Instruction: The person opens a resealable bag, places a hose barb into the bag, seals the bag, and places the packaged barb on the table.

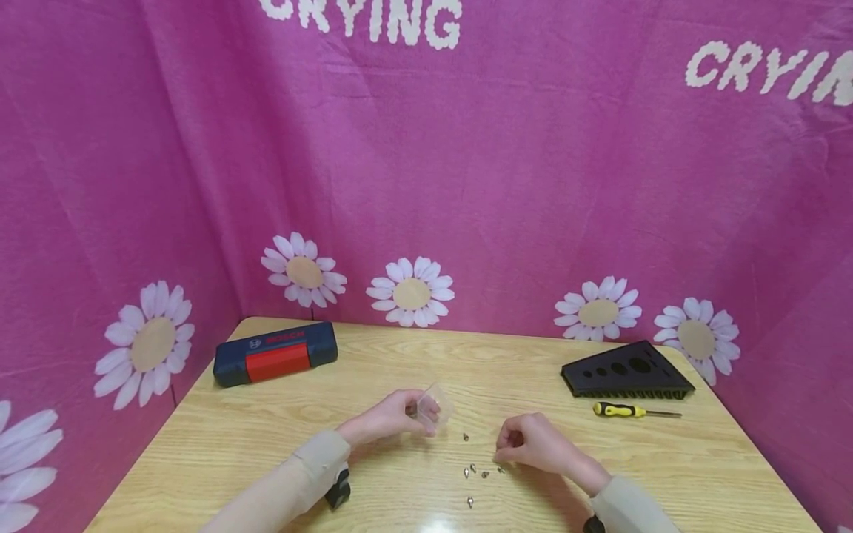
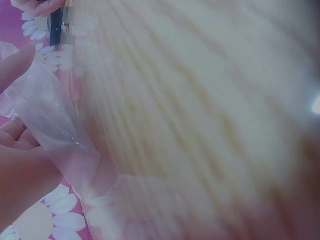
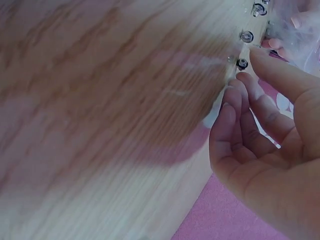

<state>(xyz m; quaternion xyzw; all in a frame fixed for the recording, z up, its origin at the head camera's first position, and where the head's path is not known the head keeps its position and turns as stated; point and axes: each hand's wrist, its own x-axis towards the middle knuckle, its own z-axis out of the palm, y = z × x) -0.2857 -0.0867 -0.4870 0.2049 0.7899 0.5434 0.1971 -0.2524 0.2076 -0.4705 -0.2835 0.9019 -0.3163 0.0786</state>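
A clear plastic container (image 1: pixel 436 407) is gripped by my left hand (image 1: pixel 400 414) above the middle of the table; the left wrist view shows its translucent wall (image 2: pixel 55 115) between thumb and fingers. My right hand (image 1: pixel 529 444) reaches down beside several small shiny metal screw-like pieces (image 1: pixel 485 474) scattered on the wood. In the right wrist view the thumb and forefinger stand apart, on either side of one round-headed metal piece (image 3: pixel 242 64). Whether a fingertip touches that piece cannot be told. The remaining right fingers bend loosely.
The wooden table (image 1: pixel 373 355) meets a pink flowered cloth behind. A blue and red Bosch case (image 1: pixel 276 354) lies at the back left. Over on the right are a black holed rack (image 1: pixel 626 370) and a yellow and black screwdriver (image 1: pixel 620 410).
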